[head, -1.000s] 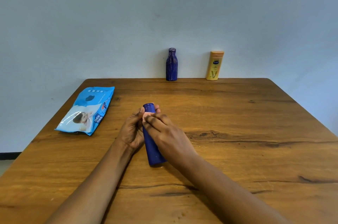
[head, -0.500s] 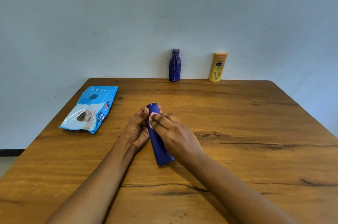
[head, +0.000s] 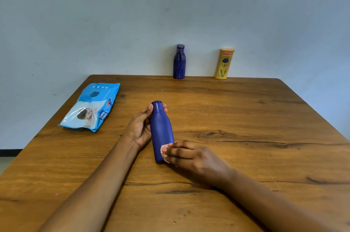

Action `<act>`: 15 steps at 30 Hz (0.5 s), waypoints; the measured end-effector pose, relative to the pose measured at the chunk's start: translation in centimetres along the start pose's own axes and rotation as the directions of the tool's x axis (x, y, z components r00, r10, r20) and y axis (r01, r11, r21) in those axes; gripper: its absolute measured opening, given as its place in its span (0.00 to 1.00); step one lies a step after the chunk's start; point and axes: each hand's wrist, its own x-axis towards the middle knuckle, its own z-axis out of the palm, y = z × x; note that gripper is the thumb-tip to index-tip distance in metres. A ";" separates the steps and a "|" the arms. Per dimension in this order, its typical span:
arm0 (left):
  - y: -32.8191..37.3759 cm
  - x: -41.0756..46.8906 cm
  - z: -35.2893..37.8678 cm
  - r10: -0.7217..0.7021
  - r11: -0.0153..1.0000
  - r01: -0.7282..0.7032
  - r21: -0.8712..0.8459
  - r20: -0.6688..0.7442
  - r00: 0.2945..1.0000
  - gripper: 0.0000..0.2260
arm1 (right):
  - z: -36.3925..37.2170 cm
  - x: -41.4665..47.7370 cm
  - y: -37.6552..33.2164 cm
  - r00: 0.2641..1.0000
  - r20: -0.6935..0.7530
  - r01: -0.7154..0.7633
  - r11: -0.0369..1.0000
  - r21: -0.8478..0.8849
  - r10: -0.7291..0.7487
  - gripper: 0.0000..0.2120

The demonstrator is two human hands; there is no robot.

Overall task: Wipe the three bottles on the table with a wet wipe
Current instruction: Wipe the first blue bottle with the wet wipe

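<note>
**Wiping stroke carried from neck to base**

The right hand has travelled from the neck of the blue bottle down to its base, its fingers close together and bent over the pinkish wet wipe, pressing it to the bottle's lower end. The left hand curls round the shoulder and neck, thumb on one side, fingertips on the other. The bottle slants near the middle of the table, cap toward the far edge. The streaked bottle and yellow bottle stand upright at the far edge, well apart; the wipes pack lies by the left edge.

Risks, as judged: the small wipe sits at the very end of the bottle — one more pull could slide it off. The grip is high, so pressure at the base may twist the bottle loose. Its underside may go unwiped.
</note>
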 end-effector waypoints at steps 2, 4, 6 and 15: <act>0.1 0.1 -0.1 -0.005 0.999 0.005 -0.034 -0.007 1.000 0.14 | -0.4 2.0 0.9 0.999 0.009 0.051 0.998 -0.037 -0.051 0.14; 0.3 0.1 -0.3 -0.016 0.996 0.017 -0.082 0.007 1.000 0.16 | -0.5 4.6 2.0 0.999 -0.036 -0.008 0.996 -0.089 0.004 0.16; 0.4 0.3 -0.5 -0.037 0.991 0.040 -0.131 0.029 0.999 0.18 | -0.4 6.6 2.3 0.985 -0.103 -0.147 0.983 -0.109 0.136 0.19; 0.2 0.4 -0.2 0.038 0.994 -0.042 -0.097 -0.045 0.998 0.18 | 0.5 1.9 -0.4 1.000 0.023 -0.010 0.991 -0.137 0.013 0.16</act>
